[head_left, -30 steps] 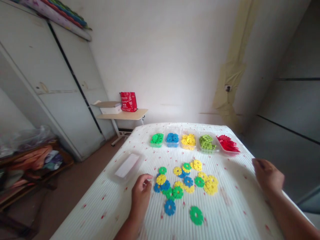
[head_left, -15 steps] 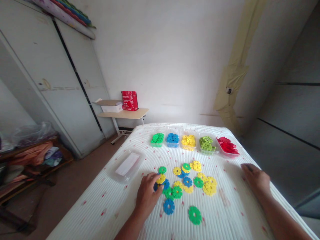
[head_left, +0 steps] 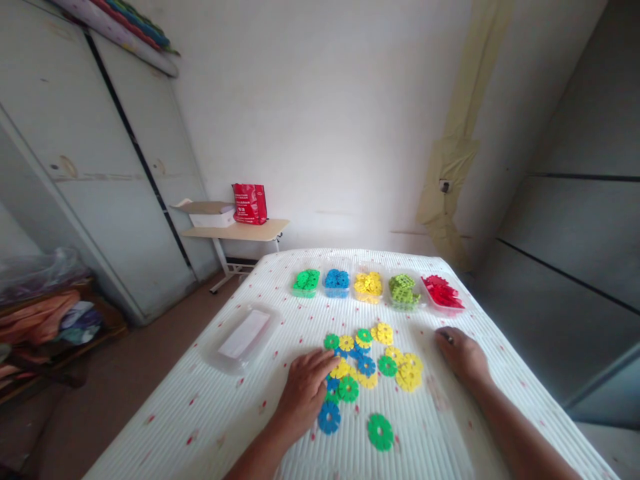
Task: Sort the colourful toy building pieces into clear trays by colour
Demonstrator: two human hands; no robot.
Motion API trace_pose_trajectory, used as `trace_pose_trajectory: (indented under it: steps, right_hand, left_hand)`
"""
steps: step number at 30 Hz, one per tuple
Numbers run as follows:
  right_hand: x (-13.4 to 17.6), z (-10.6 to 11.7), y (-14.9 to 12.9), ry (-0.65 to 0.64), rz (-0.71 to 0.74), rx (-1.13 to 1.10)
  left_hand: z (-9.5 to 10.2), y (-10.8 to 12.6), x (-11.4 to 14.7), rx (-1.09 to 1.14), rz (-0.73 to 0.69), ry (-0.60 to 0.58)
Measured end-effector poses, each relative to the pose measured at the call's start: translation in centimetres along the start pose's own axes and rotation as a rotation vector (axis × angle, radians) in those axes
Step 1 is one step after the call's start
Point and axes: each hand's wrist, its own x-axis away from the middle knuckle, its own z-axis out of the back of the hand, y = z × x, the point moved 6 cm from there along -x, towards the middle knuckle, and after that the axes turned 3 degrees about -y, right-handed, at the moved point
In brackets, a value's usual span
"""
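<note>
My left hand (head_left: 306,385) lies at the left edge of a loose cluster of flower-shaped plastic discs, fingers stretched out and touching them. At its fingertips is a yellow disc (head_left: 341,369); blue and green ones lie partly under or beside the fingers. Below the cluster are a blue disc (head_left: 329,417) and, standing apart, a green disc (head_left: 381,432). On the right side of the table rests my right hand (head_left: 464,355), its fingers curled in. A small dark spot shows near its thumb, and whatever the fingers may hold is hidden.
Along the far side stand clear tubs of green (head_left: 306,283), blue (head_left: 337,283), yellow (head_left: 369,287), light green (head_left: 404,292) and red (head_left: 443,295) pieces. A clear plastic lid (head_left: 243,337) lies left. Behind, a small table (head_left: 250,231) holds a red bag (head_left: 249,204) and a box (head_left: 213,217).
My left hand has pushed discs rightward into the cluster, its fingers straightening. My right hand has slid inward, towards the discs. The camera view has turned slightly right.
</note>
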Motion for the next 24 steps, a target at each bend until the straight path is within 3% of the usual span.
trace_pose_trajectory:
  steps: [5, 9, 12, 18, 24]
  right_hand:
    - [-0.5, -3.4, -6.1, -0.151, 0.211, -0.286]
    - [-0.9, -5.2, -9.1, -0.238, 0.303, -0.206]
    - [-1.2, -5.9, -9.4, -0.264, 0.327, -0.105]
    - [-1.0, -5.2, -9.3, -0.233, 0.397, -0.119]
    - [-0.3, -3.8, -10.1, -0.118, 0.294, -0.018]
  left_hand:
    - [0.2, -1.4, 0.3, 0.071, 0.033, 0.167]
    - [0.0, -2.2, 0.4, 0.092, 0.066, 0.238]
    - [0.2, -2.6, 0.2, 0.137, 0.112, 0.260]
    - [1.7, -3.7, -1.2, 0.252, 0.188, 0.332]
    - [2.2, -6.3, -3.6, 0.314, 0.345, 0.348]
